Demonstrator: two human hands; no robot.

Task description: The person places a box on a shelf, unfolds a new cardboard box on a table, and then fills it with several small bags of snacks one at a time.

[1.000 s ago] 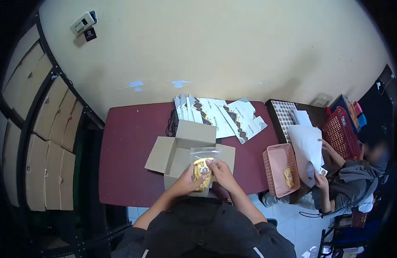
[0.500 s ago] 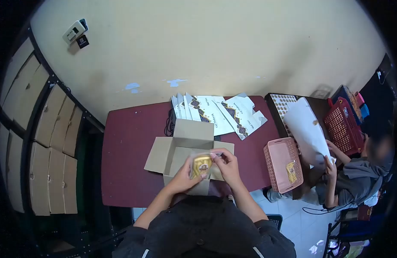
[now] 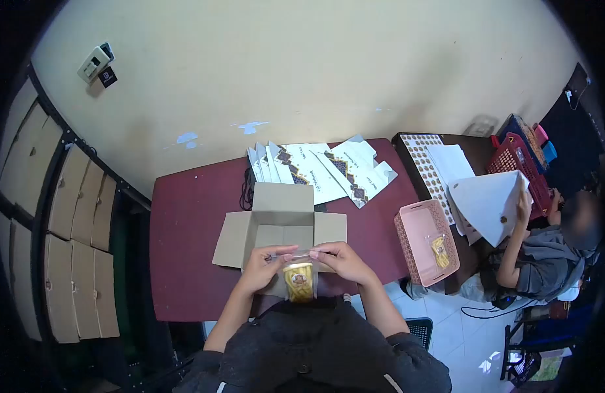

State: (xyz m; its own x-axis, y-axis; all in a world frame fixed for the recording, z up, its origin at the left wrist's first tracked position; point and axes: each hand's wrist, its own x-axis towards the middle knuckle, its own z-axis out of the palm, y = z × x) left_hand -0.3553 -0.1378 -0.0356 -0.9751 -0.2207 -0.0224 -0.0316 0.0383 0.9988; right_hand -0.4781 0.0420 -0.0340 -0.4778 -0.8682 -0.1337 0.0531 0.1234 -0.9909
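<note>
A clear plastic pouch of yellow snack pieces (image 3: pixel 299 281), with a round sticker on its front, hangs upright close to my body. My left hand (image 3: pixel 258 267) pinches one top corner of the pouch. The other top corner is between the thumb and fingers of my right hand (image 3: pixel 343 262). Just beyond my hands stands an open cardboard box (image 3: pixel 283 200) with its flaps spread out; the part of its inside that shows holds nothing. My hands and the pouch cover its near side.
Printed white folded cartons (image 3: pixel 328 171) lie at the back of the maroon table (image 3: pixel 191 229). A pink basket (image 3: pixel 404 245) at right holds another snack pouch (image 3: pixel 440 252). Beside it a seated person (image 3: pixel 538 255) handles white sheets (image 3: pixel 489 203). Boxes on shelves (image 3: pixel 60 275) stand left.
My hands have spread to the pouch's top corners, and the pouch now hangs upright below them. The other person has lifted and turned a white sheet. The view has shifted slightly.
</note>
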